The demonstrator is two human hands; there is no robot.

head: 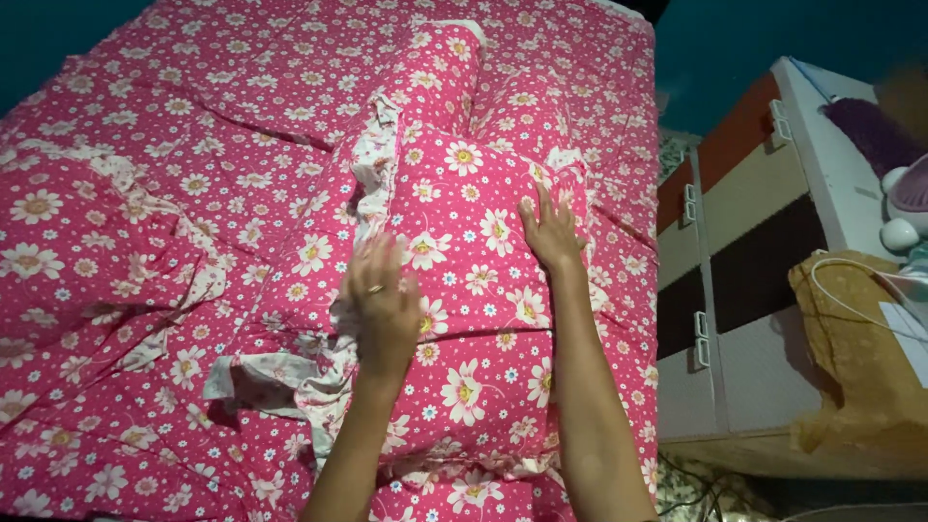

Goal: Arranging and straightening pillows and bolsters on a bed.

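Now both hands flat, fingers spread: left hand [382, 309], right hand [551, 232] pressing pink floral pillow [474, 290] on matching bedsheet [145, 145].

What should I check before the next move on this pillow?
1. Left hand flat on the pillow, fingers spread: ok.
2. Right hand flat on the pillow's upper right part: ok.
3. Either hand gripping fabric: not ok, both lie open.
4. Ruffled edge of the pillow's cover lying smooth: not ok, it is bunched on the left side.
5. Pillow fully supported by the bed sheet: ok.
6. Cover's opening closed: cannot tell.
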